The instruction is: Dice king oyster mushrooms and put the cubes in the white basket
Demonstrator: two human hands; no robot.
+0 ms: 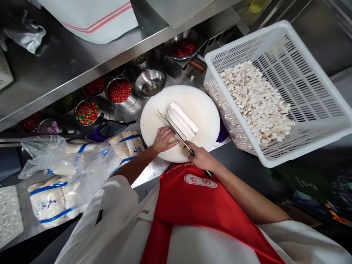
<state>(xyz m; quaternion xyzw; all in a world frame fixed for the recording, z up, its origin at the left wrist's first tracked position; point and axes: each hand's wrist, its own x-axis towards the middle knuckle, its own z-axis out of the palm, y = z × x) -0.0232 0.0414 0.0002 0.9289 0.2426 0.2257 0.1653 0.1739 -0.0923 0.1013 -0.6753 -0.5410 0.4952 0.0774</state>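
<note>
On the round white cutting board [154, 110] lie long pale slices of what looks like king oyster mushroom [183, 119]. My right hand [202, 158] is closed round the black handle of a kitchen knife [178, 135]. The blade slants up and left across the board, along the near side of the slices. My left hand [165, 140] is beside the blade, its fingers bent down onto a piece of mushroom that they mostly cover.
A white plastic basket [277, 157] at right holds diced white pieces [255, 99]. Metal bowls of chopped red chillies [118, 91] and an almost bare metal bowl [150, 83] stand behind the board. Plastic packs with blue bands [51, 200] lie left. A steel shelf [110, 51] overhangs the back.
</note>
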